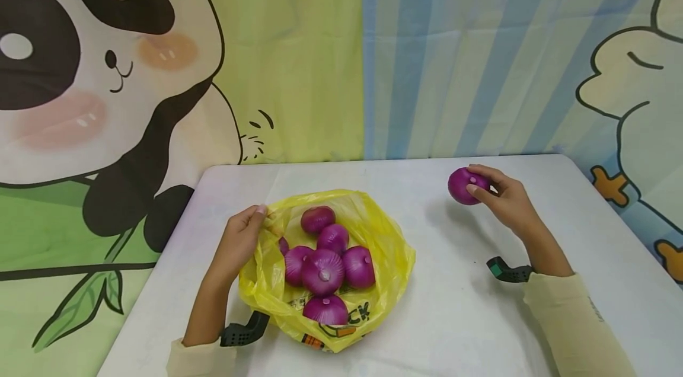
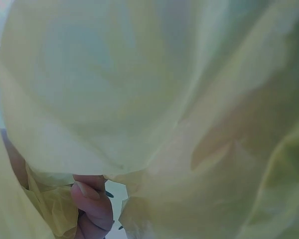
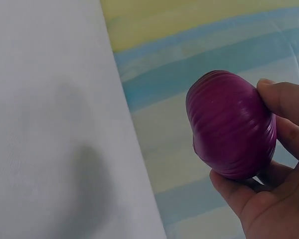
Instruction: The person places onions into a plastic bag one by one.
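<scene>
A yellow plastic bag (image 1: 392, 258) stands on the white table with its mouth spread wide. Inside lie several red onions (image 1: 322, 272), purple and glossy. At the bag's left rim my left hand (image 1: 242, 240) pinches the plastic between thumb and fingers; in the left wrist view the film covers most of the picture and a few fingertips (image 2: 89, 194) show beneath it. My right hand (image 1: 504, 196) grips one red onion (image 1: 463, 186) above the far right part of the table. The right wrist view shows this onion (image 3: 231, 124) held by curled fingers and thumb.
The white table (image 1: 427, 329) has its far edge against a cloth backdrop (image 1: 299, 57) printed with a panda and stripes. A black wrist device (image 1: 245, 329) on the left arm is close to the bag's side. Another wrist device (image 1: 509, 271) is on the right arm.
</scene>
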`<move>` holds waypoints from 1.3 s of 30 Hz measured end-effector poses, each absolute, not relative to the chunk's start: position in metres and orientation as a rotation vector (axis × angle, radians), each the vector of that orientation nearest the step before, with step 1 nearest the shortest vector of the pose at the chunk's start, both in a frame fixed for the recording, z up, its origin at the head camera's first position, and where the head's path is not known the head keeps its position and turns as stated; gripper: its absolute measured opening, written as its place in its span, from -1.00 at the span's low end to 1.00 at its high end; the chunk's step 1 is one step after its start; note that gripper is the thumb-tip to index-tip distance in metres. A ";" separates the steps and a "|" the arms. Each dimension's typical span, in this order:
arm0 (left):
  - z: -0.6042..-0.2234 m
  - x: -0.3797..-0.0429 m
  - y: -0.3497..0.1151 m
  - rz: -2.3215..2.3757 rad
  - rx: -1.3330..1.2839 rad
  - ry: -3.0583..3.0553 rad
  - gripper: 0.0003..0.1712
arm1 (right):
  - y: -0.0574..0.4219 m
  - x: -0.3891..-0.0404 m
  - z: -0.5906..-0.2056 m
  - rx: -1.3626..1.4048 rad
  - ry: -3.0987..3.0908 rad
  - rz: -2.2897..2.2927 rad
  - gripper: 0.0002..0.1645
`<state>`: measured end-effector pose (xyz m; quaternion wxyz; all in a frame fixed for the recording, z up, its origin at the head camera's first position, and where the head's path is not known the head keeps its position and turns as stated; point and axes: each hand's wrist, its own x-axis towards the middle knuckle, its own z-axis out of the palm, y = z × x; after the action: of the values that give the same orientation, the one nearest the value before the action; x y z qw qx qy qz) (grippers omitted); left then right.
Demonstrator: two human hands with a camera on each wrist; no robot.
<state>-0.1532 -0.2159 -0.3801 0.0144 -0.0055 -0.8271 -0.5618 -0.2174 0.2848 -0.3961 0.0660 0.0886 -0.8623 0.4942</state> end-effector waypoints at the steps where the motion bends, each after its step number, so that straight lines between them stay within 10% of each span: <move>1: -0.380 -0.153 -0.216 -1.746 -0.016 -2.578 -0.47 | 0.282 -0.217 -0.393 0.280 -2.596 1.495 -0.43; 39: -0.383 -0.155 -0.218 -1.722 -0.074 -2.565 -0.44 | 0.160 -0.224 -0.316 0.991 -2.183 1.865 -0.53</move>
<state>-0.1550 -0.2177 -0.3831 0.0256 -0.0238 -0.8298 -0.5570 -0.2241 0.1596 -0.3163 0.0521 0.3260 -0.7176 0.6132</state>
